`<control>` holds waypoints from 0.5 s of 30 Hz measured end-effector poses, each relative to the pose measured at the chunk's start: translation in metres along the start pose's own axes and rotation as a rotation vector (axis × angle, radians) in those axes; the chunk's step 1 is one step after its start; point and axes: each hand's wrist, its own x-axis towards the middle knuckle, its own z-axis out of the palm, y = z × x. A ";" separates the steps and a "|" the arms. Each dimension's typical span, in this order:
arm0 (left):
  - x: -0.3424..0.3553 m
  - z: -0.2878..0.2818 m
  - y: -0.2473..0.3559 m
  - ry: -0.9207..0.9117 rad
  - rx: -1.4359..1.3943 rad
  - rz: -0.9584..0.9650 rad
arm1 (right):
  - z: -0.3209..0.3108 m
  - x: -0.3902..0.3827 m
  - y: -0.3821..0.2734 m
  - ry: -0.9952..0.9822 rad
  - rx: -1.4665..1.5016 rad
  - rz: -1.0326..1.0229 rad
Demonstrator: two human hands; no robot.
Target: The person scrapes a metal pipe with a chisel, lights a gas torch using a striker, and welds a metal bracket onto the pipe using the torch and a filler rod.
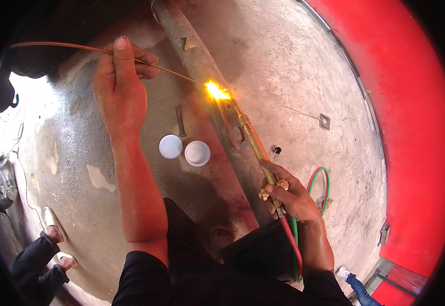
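My left hand [123, 81] is closed round a thin copper-coloured brazing rod [174, 73], pinched between thumb and fingers. The rod's tip reaches a bright yellow flame [217, 91] on a long grey metal beam [194, 53]. In my right hand [294, 196] is a brass gas torch [253, 138], gripped at the handle near its valve knobs. Its nozzle points up at the same bright spot. A red hose [290, 239] and a green hose [326, 178] run from the torch's rear. Glare hides the joint under the flame.
A white round lid [171, 147] and a white tub [197, 153] sit left of the beam, below a bolt [180, 121]. Right of it lies a square metal plate [324, 121]. A red panel [411, 127] stands far right. Other people's feet [54, 232] show lower left.
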 end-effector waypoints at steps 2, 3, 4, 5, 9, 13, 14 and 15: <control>0.000 0.000 -0.001 0.001 -0.001 0.002 | -0.001 0.000 0.000 0.003 -0.006 0.000; -0.001 0.000 -0.001 -0.001 -0.001 0.003 | -0.001 0.000 0.001 0.002 0.003 -0.001; -0.001 0.000 -0.002 -0.004 -0.002 0.004 | -0.001 0.000 0.001 0.000 0.012 -0.002; -0.001 0.000 -0.002 -0.004 -0.002 0.005 | -0.001 0.000 0.001 0.001 0.012 -0.003; -0.001 -0.001 -0.001 -0.007 0.022 -0.013 | -0.001 0.000 0.002 -0.004 0.020 -0.001; -0.002 0.002 0.001 0.011 -0.003 -0.012 | -0.002 0.000 0.003 -0.015 0.020 -0.012; -0.003 0.001 0.001 0.011 -0.003 -0.011 | -0.003 0.001 0.004 -0.015 0.020 -0.012; -0.003 0.001 0.000 0.008 -0.005 -0.007 | -0.003 0.002 0.006 -0.012 0.002 -0.023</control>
